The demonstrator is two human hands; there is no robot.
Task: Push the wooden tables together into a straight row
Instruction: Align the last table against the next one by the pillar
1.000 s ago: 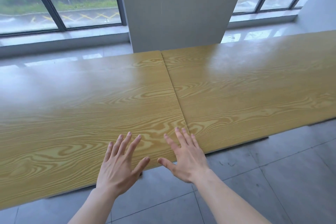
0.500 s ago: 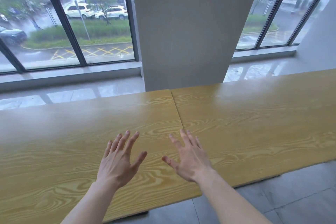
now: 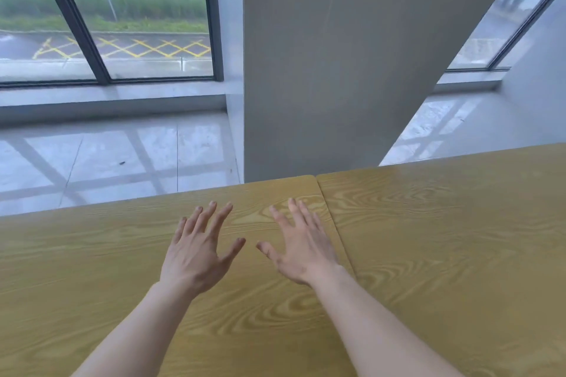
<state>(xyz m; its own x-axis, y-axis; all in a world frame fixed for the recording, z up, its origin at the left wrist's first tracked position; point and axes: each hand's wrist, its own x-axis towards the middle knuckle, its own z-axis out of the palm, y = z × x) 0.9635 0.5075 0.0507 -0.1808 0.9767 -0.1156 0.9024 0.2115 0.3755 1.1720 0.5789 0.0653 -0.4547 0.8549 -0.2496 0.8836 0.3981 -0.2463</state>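
Two wooden tables with yellow grain tops stand end to end. The left table (image 3: 76, 269) and the right table (image 3: 459, 239) meet at a thin seam that runs from the far edge toward me. Their far edges line up almost straight. My left hand (image 3: 196, 254) hovers over the left table with its fingers spread and nothing in it. My right hand (image 3: 301, 251) is also spread and empty, over the left table just left of the seam. Whether the palms touch the wood I cannot tell.
A wide grey pillar (image 3: 352, 55) rises directly behind the seam, close to the tables' far edge. Glossy tiled floor (image 3: 107, 162) lies beyond the left table, up to a low sill and large windows (image 3: 122, 9). A pale wall (image 3: 539, 86) closes the far right.
The view has tilted up and come forward, so the near table edge and floor are out of sight. Both hands have reached farther across the left table, still spread.
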